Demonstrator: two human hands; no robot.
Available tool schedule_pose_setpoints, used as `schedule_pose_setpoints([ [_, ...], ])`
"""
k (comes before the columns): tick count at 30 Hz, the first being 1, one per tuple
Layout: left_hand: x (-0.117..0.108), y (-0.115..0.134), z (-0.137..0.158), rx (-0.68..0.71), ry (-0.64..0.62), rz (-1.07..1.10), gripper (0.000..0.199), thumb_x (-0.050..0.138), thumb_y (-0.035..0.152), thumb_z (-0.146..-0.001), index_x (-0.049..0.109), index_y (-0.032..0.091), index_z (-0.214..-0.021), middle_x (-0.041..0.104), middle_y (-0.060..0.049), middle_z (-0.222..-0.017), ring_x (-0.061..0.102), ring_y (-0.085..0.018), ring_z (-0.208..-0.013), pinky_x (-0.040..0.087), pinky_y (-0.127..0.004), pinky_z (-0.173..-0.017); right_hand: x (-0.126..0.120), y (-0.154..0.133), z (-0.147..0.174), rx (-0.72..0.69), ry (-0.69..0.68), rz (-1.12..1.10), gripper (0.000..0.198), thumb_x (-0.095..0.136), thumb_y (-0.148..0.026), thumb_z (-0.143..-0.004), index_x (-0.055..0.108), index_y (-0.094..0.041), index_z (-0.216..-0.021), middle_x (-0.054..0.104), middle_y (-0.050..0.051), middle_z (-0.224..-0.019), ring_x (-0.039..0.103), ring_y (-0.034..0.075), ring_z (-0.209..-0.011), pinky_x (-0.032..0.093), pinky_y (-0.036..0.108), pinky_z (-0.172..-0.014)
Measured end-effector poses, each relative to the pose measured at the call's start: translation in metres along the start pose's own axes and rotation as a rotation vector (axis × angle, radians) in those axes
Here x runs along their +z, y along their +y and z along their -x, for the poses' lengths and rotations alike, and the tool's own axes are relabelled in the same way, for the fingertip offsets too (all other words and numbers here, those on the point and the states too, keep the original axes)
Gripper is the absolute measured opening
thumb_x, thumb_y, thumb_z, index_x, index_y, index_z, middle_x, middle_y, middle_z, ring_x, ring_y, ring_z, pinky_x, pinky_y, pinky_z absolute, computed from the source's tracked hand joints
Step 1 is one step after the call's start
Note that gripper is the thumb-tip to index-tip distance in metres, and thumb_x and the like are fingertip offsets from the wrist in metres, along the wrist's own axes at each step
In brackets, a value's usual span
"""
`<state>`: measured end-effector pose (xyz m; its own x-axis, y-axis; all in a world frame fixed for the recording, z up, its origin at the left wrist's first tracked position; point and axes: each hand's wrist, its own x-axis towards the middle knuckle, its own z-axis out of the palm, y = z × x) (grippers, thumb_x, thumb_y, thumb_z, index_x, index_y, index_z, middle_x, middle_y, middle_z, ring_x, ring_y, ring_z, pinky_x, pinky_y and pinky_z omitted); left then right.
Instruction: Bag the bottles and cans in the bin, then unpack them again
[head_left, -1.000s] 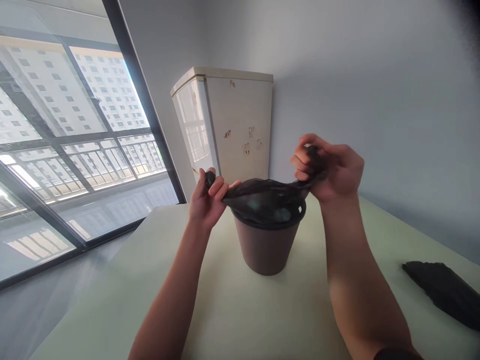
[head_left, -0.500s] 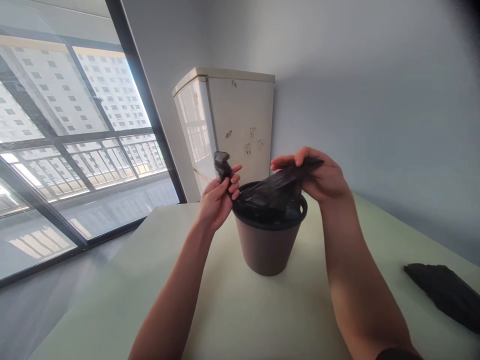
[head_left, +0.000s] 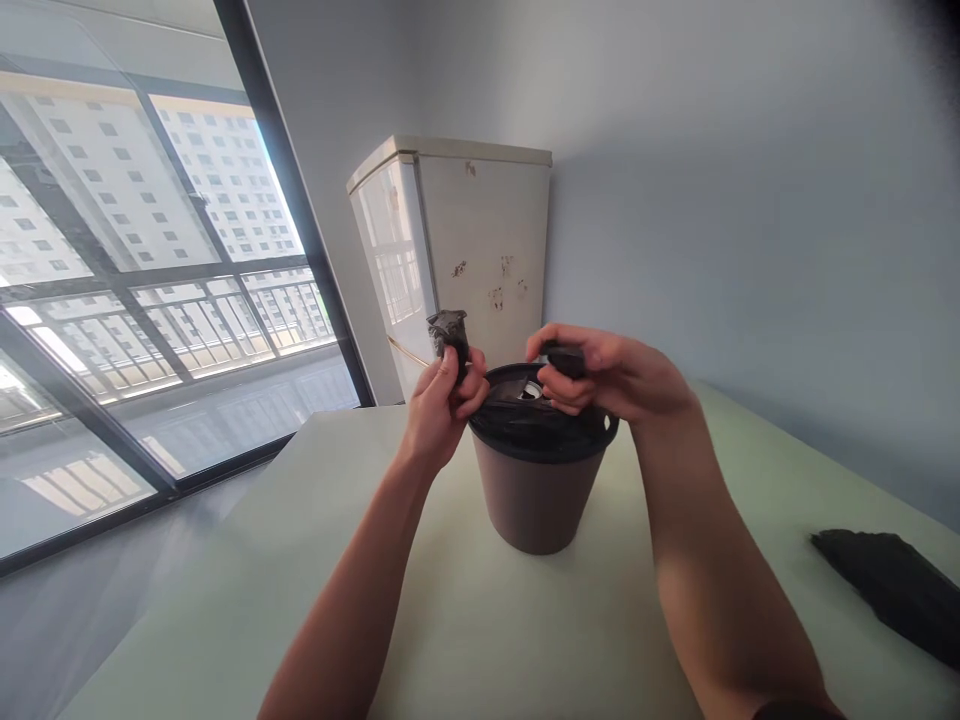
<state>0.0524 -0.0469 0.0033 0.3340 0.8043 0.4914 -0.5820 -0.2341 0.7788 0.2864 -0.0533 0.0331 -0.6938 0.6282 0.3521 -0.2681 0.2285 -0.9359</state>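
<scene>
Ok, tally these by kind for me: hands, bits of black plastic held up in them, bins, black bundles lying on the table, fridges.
Hands: 2, left hand and right hand
Held bits: 2, left bit and right bit; can't tell if they join
Bin: 1
Bundle: 1
Fridge: 1
Total: 7

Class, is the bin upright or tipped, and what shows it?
Upright: the bin stands with its base on the table and its black rim on top.
</scene>
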Motion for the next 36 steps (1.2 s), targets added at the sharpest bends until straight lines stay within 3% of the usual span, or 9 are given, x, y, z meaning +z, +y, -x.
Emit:
schedule_pose_setpoints([
  [4,0.006,0.005,0.003,0.001,-0.027,0.048,0.035,0.053,0.044,-0.099,0.069,0.015,-0.088,0.025,0.004,-0.067,0.03,-0.009,-0.051,0.049,-0.03,-0.061,0.013,-0.007,-0.001,-0.004,0.13,0.048,0.047,0.058,-0.015,-0.078,0.062,-0.017,-0.125,0.05,0.001,-0.076,0.041,0.015,-0.066,0.039,0.029,-0.062],
  [8,0.008,0.005,0.005,-0.031,-0.048,0.029,0.023,0.058,0.032,-0.095,0.071,0.013,-0.097,0.026,0.003,-0.073,0.029,-0.008,-0.055,0.032,-0.022,-0.047,0.012,-0.007,-0.001,-0.02,0.249,0.089,0.033,0.063,-0.015,-0.089,0.065,-0.017,-0.122,0.057,0.003,-0.083,0.049,0.014,-0.07,0.041,0.027,-0.064],
  [11,0.006,0.006,0.006,-0.102,-0.103,-0.053,0.019,0.066,0.031,-0.095,0.069,0.014,-0.1,0.027,0.004,-0.071,0.025,-0.007,-0.054,0.023,-0.02,-0.046,0.008,-0.008,0.002,0.012,0.166,0.199,0.023,0.064,-0.029,-0.098,0.066,-0.018,-0.118,0.065,0.005,-0.085,0.057,0.015,-0.068,0.046,0.029,-0.067],
  [14,0.002,0.008,0.008,-0.146,-0.193,-0.122,0.025,0.069,0.038,-0.094,0.068,0.015,-0.104,0.034,0.004,-0.068,0.025,-0.007,-0.053,0.022,-0.022,-0.047,0.006,-0.012,0.006,0.054,0.043,0.319,0.021,0.063,-0.038,-0.1,0.068,-0.018,-0.105,0.07,0.007,-0.08,0.063,0.017,-0.068,0.049,0.031,-0.067],
  [18,-0.004,0.008,0.009,-0.107,-0.229,-0.161,0.024,0.071,0.039,-0.093,0.066,0.017,-0.102,0.04,0.003,-0.064,0.029,-0.007,-0.051,0.022,-0.023,-0.048,0.005,-0.014,0.008,0.058,0.014,0.384,0.027,0.064,-0.042,-0.1,0.07,-0.017,-0.092,0.073,0.01,-0.083,0.068,0.02,-0.072,0.051,0.032,-0.067],
  [21,-0.006,0.007,0.008,-0.075,-0.198,-0.204,0.022,0.071,0.038,-0.094,0.067,0.016,-0.099,0.046,0.003,-0.065,0.032,-0.005,-0.049,0.023,-0.022,-0.047,0.008,-0.011,0.004,0.03,0.113,0.356,0.027,0.07,-0.044,-0.095,0.071,-0.017,-0.093,0.072,0.009,-0.082,0.066,0.018,-0.067,0.05,0.032,-0.064],
  [28,0.0,0.003,0.006,0.06,-0.064,-0.461,0.017,0.082,0.028,-0.082,0.076,0.016,-0.092,0.059,0.001,-0.065,0.049,-0.007,-0.045,0.04,-0.022,-0.043,0.034,0.001,-0.015,0.024,0.548,0.484,0.033,0.083,-0.041,-0.081,0.064,-0.024,-0.102,0.061,-0.001,-0.071,0.054,0.013,-0.052,0.041,0.027,-0.047],
  [33,0.003,0.006,0.008,0.091,-0.08,-0.56,0.011,0.079,0.027,-0.084,0.079,0.016,-0.082,0.057,0.002,-0.057,0.054,-0.01,-0.045,0.044,-0.022,-0.041,0.052,0.003,-0.021,-0.017,0.587,0.528,0.032,0.081,-0.033,-0.077,0.053,-0.025,-0.088,0.065,-0.001,-0.087,0.063,0.016,-0.062,0.049,0.029,-0.055],
  [36,0.002,0.007,0.007,0.153,0.015,-0.57,0.011,0.079,0.026,-0.083,0.079,0.017,-0.078,0.058,0.002,-0.059,0.055,-0.01,-0.046,0.045,-0.022,-0.043,0.056,0.001,-0.021,0.017,0.569,0.576,0.027,0.079,-0.032,-0.077,0.055,-0.025,-0.089,0.067,0.0,-0.089,0.066,0.018,-0.069,0.051,0.03,-0.062],
])
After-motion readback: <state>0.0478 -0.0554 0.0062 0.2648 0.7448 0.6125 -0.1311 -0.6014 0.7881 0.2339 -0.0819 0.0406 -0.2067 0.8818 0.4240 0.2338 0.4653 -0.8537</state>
